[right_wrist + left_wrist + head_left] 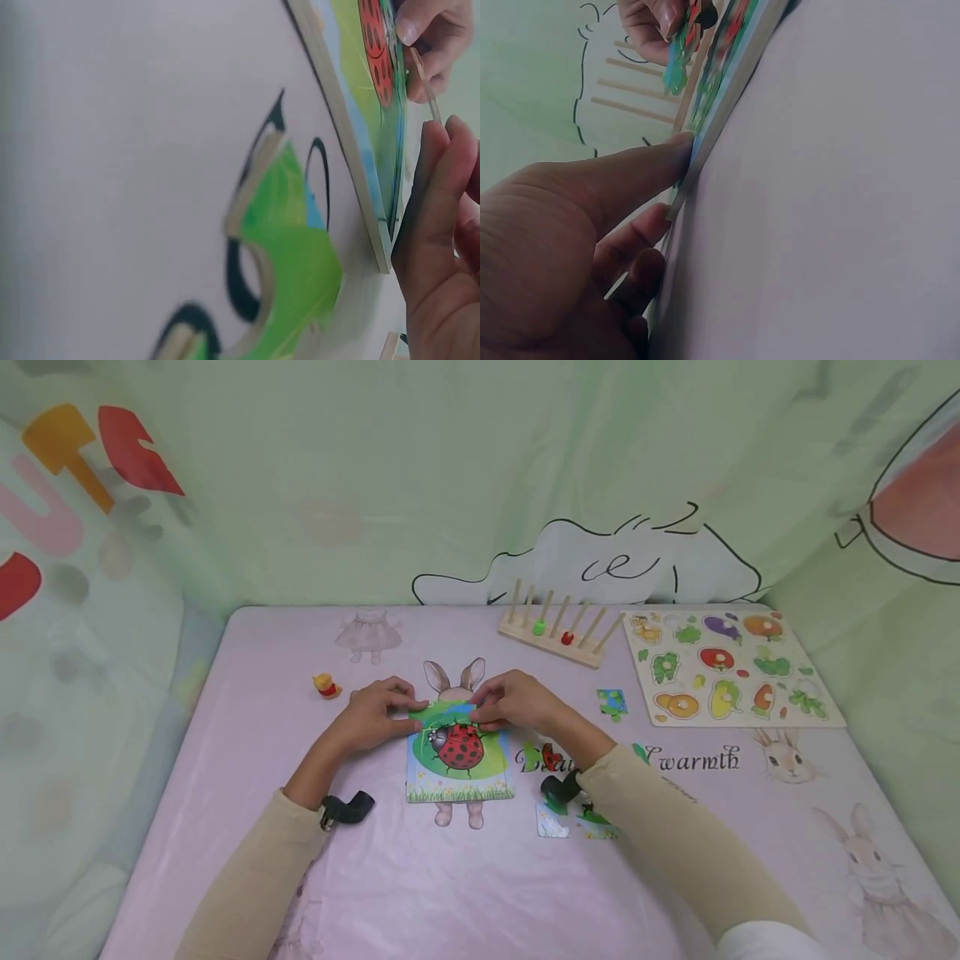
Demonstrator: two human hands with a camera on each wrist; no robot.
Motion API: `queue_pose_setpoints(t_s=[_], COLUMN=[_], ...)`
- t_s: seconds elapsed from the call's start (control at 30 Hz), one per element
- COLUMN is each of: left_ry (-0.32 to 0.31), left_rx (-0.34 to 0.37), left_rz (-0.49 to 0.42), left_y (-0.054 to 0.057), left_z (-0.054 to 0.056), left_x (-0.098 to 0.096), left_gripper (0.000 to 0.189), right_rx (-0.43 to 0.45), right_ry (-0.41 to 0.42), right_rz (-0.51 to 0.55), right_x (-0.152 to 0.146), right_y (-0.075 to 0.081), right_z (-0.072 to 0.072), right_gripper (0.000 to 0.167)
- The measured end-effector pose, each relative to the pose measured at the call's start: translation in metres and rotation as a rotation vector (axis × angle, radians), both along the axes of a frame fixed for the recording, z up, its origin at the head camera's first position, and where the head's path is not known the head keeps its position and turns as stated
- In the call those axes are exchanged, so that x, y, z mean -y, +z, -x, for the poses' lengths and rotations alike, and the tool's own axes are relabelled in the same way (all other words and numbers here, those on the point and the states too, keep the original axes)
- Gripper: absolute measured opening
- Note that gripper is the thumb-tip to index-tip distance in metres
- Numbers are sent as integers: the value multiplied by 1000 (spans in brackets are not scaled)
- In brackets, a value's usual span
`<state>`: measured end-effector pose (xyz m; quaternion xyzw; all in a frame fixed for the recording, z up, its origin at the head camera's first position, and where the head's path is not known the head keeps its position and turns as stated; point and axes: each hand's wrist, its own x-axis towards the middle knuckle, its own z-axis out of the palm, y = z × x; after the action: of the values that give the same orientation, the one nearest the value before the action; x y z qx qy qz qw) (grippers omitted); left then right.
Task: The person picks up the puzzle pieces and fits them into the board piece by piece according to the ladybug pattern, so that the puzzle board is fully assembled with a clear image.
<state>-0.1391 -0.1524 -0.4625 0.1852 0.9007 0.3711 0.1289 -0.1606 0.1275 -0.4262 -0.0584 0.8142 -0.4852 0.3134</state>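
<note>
A ladybug puzzle board (459,792) lies in front of me, its picture showing a red beetle on green with grass along the bottom. My left hand (377,714) grips the board's upper left, thumb on the face and fingers by the edge. Over the upper right part, my right hand (517,703) pinches a puzzle piece (676,67) with green, blue and red on it. The right wrist view shows that piece edge-on, tilted above the board. Right of the board lie loose puzzle pieces (552,821), some partly hidden by the right forearm; a green one (296,240) looks large in the right wrist view.
Another loose piece (612,702) lies farther right. At the back stand a wooden peg rack (551,645) with a green and a red bead, and a vegetable puzzle board (637,672). A small yellow and red figurine (326,686) is left of my left hand.
</note>
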Motion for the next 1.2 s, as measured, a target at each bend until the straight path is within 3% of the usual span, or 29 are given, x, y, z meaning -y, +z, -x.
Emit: queue_pose_setpoints(t_s=[0.33,0.9,1.2], left_ry=[-9,-12,-14], left_rx=[-8,-21,-36], left_rz=[8,2,7], left_y=[0,0,-1], left_z=[1,0,1], left_x=[0,0,0], left_gripper=[38,37,37], right_rx=[-12,-178,-155], right_ry=[-41,-48,-74], right_rz=[-22,-238,-278], right_x=[7,17,22], right_y=[-3,0,3], right_z=[1,-1,0], right_gripper=[21,21,21])
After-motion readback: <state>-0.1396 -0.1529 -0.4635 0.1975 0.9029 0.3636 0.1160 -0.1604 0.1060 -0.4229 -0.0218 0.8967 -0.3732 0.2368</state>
